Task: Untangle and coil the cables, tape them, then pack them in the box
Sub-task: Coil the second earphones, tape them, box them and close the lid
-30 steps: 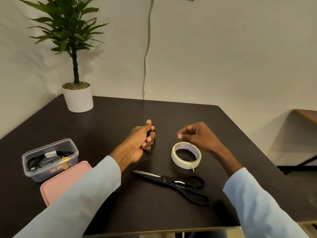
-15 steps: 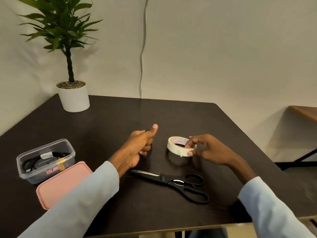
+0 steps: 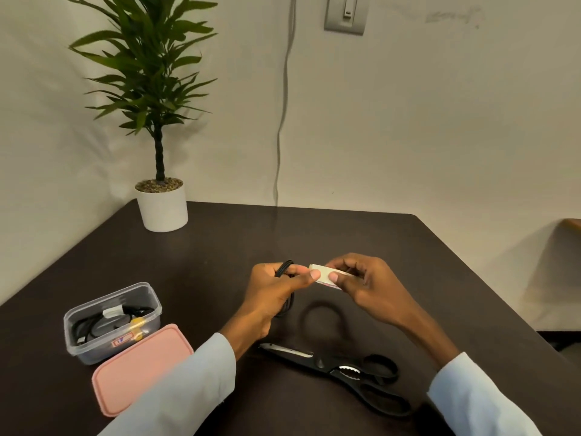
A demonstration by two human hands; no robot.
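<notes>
My left hand (image 3: 270, 297) is closed around a coiled black cable (image 3: 285, 268), held above the table, and its thumb presses on the edge of a cream tape roll (image 3: 325, 276). My right hand (image 3: 369, 287) grips that roll edge-on, lifted off the table, just right of the coil. A clear plastic box (image 3: 94, 339) at the left holds several dark cables, one with a yellow tag. Its pink lid (image 3: 141, 366) lies flat beside it.
Black scissors (image 3: 339, 369) lie shut on the dark table (image 3: 220, 240) near its front edge, below my hands. A potted plant in a white pot (image 3: 162, 207) stands at the back left corner. A grey cord (image 3: 283, 105) hangs down the wall behind.
My right hand picked the tape roll up from the table and brought it to my left hand. The left hand rose with the coil, and its thumb now touches the roll.
</notes>
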